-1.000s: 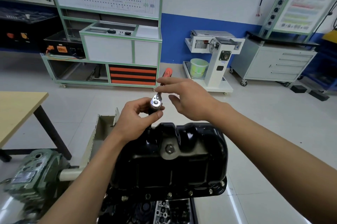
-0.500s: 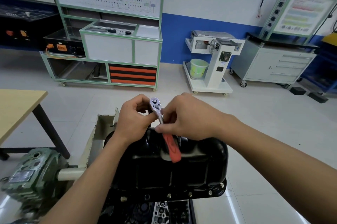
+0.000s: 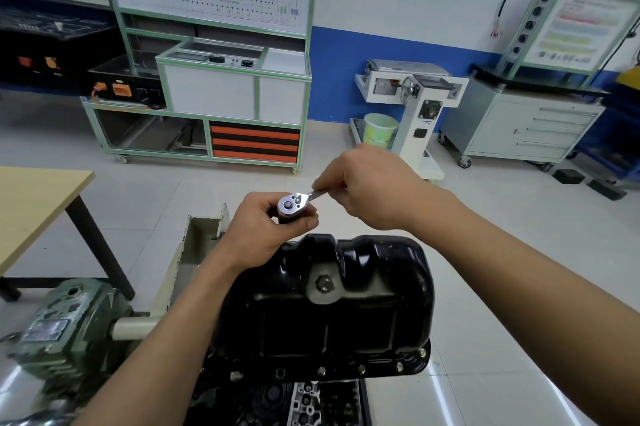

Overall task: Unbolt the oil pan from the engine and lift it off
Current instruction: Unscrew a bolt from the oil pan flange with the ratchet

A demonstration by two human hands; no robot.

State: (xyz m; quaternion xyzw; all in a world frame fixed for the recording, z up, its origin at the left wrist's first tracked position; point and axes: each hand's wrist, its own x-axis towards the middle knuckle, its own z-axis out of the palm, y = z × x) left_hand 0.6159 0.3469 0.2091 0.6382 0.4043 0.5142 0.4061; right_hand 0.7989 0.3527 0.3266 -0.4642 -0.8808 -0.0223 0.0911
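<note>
Above the pan, seated on the engine, the left hand wraps its grip round the ratchet head; the right hand pinches the handle. Holding the head square should prevent slipping.

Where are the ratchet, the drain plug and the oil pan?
ratchet (image 3: 292,202), head view, on its chrome head
drain plug (image 3: 324,284), head view, on the hex top
oil pan (image 3: 346,328), head view, on its black flat wall
</note>
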